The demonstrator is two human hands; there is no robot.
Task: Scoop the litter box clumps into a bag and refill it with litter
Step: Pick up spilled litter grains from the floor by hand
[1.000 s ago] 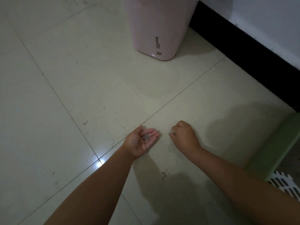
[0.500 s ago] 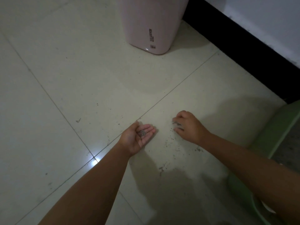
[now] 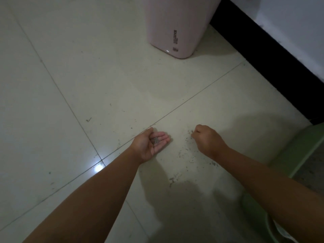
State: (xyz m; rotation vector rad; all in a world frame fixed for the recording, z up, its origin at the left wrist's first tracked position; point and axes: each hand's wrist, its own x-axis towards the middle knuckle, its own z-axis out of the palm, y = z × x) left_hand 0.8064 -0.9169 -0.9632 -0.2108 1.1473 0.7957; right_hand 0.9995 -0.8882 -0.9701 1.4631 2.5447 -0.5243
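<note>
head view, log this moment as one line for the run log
left hand: palm up, cupping litter grains | right hand: fingers curled at spilled litter on tile floor | green litter box: right edge

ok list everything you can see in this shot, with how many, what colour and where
bin: one, pale pink, on the floor at the top, near the wall
litter box: one, green, right edge, only partly in view
spilled litter grains: many, dark grey, scattered on the floor between and below the hands
floor tiles: several, cream, across the whole view
skirting: one, black, along the white wall at upper right
left hand: one, palm up and cupped, a small grey pile of litter in it
right hand: one, fingers curled down among the grains
</note>
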